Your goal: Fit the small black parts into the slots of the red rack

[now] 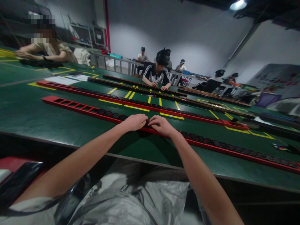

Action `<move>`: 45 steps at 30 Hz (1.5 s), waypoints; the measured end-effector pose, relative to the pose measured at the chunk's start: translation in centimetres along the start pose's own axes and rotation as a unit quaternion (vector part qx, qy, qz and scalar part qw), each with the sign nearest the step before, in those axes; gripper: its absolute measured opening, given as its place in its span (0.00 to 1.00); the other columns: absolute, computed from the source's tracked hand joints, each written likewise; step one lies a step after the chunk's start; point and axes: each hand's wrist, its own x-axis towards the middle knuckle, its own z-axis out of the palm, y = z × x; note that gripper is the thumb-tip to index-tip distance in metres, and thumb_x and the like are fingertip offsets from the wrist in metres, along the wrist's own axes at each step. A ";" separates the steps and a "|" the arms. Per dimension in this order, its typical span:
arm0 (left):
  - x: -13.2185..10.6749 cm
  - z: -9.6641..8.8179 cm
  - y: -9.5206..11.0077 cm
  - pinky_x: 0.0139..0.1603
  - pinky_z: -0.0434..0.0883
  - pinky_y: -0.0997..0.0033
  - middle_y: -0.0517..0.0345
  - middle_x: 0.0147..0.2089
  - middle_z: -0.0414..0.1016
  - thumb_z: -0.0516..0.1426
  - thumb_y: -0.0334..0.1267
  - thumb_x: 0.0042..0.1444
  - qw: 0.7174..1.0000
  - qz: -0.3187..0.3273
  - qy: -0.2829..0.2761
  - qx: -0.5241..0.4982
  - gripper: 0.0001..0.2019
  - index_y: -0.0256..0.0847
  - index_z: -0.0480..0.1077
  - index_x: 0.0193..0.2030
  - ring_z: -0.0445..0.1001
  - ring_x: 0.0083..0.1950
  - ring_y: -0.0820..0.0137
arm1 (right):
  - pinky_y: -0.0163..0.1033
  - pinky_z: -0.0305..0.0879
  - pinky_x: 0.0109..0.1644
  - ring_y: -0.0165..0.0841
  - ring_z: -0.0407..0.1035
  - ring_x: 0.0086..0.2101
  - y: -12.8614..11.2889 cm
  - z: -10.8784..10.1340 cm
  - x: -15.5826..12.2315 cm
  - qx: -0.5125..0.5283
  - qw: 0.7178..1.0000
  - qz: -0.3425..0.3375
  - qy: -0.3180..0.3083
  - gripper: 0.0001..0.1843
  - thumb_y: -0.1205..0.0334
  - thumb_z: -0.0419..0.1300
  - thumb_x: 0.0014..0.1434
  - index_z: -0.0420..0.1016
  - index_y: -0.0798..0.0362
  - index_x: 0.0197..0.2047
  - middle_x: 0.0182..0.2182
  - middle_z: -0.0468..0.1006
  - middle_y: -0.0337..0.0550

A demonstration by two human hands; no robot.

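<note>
A long red frame point(86, 107) lies across the near side of the green table, with square openings along it. Empty openings show toward its left end; black square pieces point(114, 115) fill the stretch toward my hands. My left hand point(136, 122) rests on the frame with fingers bent and held together. Just right of it, my right hand point(161, 125) also rests there, thumb and fingers drawn in. Both sets of fingertips meet over a black piece point(148, 123), mostly covered by them. Whether either hand grips anything is hidden. More black pieces point(199, 139) run rightward past my right hand.
Behind lies a second red frame point(131, 102) with black pieces, then long dark strips point(131, 86). Yellow tape marks the green table point(77, 131). White papers point(67, 79) lie at the left. Across the table, a person point(156, 73) leans over the strips; another person point(49, 50) sits at far left.
</note>
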 end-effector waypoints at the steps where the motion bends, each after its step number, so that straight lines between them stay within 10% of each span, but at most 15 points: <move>1: 0.0 0.1 0.0 0.44 0.68 0.68 0.52 0.47 0.73 0.43 0.39 0.66 1.000 0.001 0.001 0.000 0.15 0.43 0.69 0.46 0.73 0.48 0.64 | 0.44 0.66 0.53 0.35 0.71 0.43 0.0 0.0 0.0 -0.001 1.000 -0.001 0.000 0.13 0.72 0.58 0.60 0.84 0.50 0.39 0.42 0.77 0.45; 45: 0.1 0.4 -0.3 0.46 0.69 0.66 0.52 0.48 0.73 0.43 0.39 0.66 1.000 0.001 0.001 0.001 0.15 0.43 0.69 0.47 0.73 0.50 0.63 | 0.42 0.66 0.54 0.35 0.72 0.44 0.2 0.2 0.0 0.003 1.000 0.000 0.008 0.12 0.72 0.59 0.59 0.84 0.50 0.37 0.44 0.79 0.45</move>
